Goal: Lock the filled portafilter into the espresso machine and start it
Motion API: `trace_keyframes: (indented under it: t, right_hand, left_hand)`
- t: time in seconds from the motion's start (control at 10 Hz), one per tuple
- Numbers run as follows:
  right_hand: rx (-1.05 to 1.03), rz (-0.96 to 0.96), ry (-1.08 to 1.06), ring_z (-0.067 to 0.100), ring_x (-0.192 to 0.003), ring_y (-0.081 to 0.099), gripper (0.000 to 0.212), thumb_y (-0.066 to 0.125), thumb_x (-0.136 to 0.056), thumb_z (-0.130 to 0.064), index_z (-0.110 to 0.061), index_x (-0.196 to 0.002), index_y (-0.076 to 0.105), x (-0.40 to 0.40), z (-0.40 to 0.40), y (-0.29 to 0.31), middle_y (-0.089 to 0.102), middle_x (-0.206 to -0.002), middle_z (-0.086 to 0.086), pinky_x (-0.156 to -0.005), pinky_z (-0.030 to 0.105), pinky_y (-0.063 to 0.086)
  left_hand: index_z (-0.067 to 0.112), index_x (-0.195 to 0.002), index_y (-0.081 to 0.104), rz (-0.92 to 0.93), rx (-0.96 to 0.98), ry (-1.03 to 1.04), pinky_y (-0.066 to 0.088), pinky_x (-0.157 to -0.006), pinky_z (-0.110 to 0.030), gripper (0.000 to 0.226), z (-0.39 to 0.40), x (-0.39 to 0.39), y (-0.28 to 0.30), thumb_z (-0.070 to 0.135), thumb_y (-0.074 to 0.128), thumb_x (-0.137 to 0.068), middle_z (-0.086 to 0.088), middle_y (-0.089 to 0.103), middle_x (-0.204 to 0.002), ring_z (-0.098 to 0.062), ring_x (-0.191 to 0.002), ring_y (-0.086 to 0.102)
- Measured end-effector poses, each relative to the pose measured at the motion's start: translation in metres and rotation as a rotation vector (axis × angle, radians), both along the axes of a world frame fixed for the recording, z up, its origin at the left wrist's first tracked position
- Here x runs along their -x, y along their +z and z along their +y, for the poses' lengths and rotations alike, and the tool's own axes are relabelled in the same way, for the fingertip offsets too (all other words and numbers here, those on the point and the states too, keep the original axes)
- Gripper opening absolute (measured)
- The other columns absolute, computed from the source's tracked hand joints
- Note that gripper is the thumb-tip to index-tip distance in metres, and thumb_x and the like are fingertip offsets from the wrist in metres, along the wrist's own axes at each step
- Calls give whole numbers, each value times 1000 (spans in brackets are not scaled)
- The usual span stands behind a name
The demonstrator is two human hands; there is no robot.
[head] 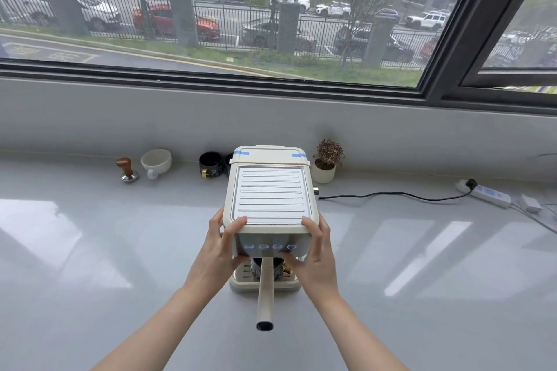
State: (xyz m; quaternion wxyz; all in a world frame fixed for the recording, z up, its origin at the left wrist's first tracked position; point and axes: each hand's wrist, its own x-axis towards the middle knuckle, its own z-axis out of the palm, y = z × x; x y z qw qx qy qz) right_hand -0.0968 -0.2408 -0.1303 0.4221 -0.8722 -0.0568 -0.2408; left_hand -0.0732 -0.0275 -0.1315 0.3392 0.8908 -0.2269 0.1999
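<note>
Holding the front of the cream espresso machine (269, 208), the person has one hand on each side of it. The left hand (224, 245) wraps round the front corner at 9 o'clock, thumb up on the ribbed top and fingers (241, 260) curled under the front panel. The right hand (316, 253) does the same at 3 o'clock, with its fingers (291, 259) tucked under the panel too. So both hands are closed on the machine.

Four little round buttons (270, 247) glow blue in a row on the front panel, between the two hands.

The portafilter (265, 289) sits under the front of the machine, at 6 o'clock from the buttons. Its long cream handle points straight back at the person and ends in a dark tip. No hand touches the handle. A dark cup (278, 268) with a gold handle stands under it on the drip tray.

Along the back of the grey counter (120, 250), from 10 o'clock, stand a tamper (128, 170) with a wooden top, a white cup (155, 162) and a black cup (211, 164). A small potted plant (327, 161) stands at 1 o'clock of the machine. A black cord runs off at 3 o'clock to a white power strip (485, 194).
</note>
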Motion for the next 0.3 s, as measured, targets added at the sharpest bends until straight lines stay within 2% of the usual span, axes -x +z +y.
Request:
trace_keyframes:
  t: [0.1, 0.2, 0.3]
  right_hand:
    - [48, 16, 28, 5, -127, 43, 82, 78, -70, -27, -44, -130, 26, -3, -10, -3, 25, -151, -8, -77, 14, 46]
    - [88, 42, 94, 2, -124, 43, 87, 78, -73, -16, -48, -132, 23, 0, -17, -1, 25, -152, -10, -77, 0, 38]
    - [36, 98, 131, 4, -118, 49, 88, 73, -75, -7, -60, -126, 27, 3, -26, 7, 27, -151, -15, -87, 17, 51]
  left_hand:
    - [38, -133, 21, -12, 5, 15, 56, -81, -42, 111, 0, -1, 0, -2, 90, -55, -16, 26, -141, -37, -105, 58]
    - [36, -132, 25, -17, 1, 17, 57, -78, -42, 108, 0, 1, 2, -2, 90, -55, -13, 26, -140, -37, -102, 59]
    - [36, -131, 26, 19, 29, 5, 58, -75, -40, 106, -2, 5, 1, -1, 90, -56, -9, 26, -138, -35, -100, 60]
